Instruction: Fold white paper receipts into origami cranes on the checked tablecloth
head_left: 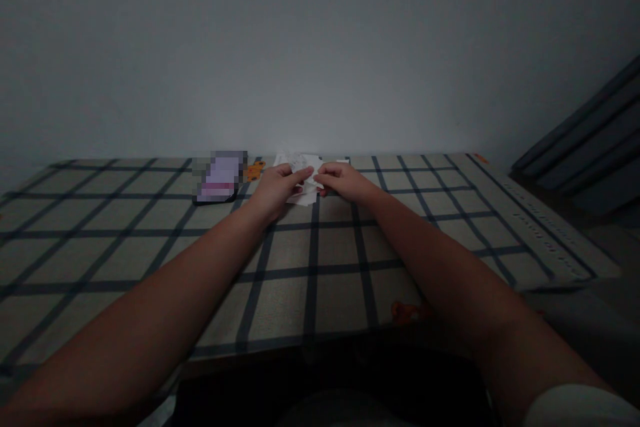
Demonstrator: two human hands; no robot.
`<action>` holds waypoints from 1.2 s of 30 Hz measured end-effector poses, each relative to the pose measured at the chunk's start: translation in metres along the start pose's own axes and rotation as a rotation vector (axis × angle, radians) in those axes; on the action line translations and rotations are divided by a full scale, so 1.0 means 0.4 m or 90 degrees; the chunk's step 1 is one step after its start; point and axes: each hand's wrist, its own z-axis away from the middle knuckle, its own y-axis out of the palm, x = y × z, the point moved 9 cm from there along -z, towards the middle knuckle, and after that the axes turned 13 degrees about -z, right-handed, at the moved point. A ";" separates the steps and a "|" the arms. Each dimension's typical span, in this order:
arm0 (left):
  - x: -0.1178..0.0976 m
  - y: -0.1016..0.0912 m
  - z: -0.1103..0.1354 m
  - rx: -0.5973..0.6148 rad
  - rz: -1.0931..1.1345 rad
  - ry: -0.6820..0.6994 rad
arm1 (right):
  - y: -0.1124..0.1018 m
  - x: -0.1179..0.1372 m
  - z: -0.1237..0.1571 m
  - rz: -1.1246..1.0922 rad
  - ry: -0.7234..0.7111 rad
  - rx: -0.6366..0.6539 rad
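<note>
My left hand (pixel 278 188) is closed in a pinch, thumb and fingers on a thin white sheet. That sheet, which looks like paper (pixel 303 199), lies partly beneath the hand and has faint marks or creases; I cannot make out its exact kind. My right hand (pixel 344 181) is also pinched shut on the white paper's right side, its fingertips near the left thumb. Both hands are close together above the far part of the table. The fingers hide part of the paper, and a small white edge shows behind my right hand.
A phone (pixel 218 177) with a blurred lit screen rests left of my hands on the checked tablecloth (pixel 335 247). Orange patterns (pixel 255 170) mark the cloth. Behind stands a plain wall (pixel 320 47); a dark curtain (pixel 595 147) hangs at right.
</note>
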 end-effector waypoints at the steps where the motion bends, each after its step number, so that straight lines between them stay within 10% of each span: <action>1: 0.000 -0.004 0.000 -0.016 0.009 0.002 | 0.000 0.002 -0.001 0.015 -0.005 0.005; 18: -0.003 -0.044 -0.003 -0.155 0.062 0.075 | 0.015 0.025 -0.002 0.036 -0.013 0.007; 36: 0.003 -0.043 -0.009 -0.121 0.166 0.009 | 0.008 0.017 0.000 0.038 0.007 -0.006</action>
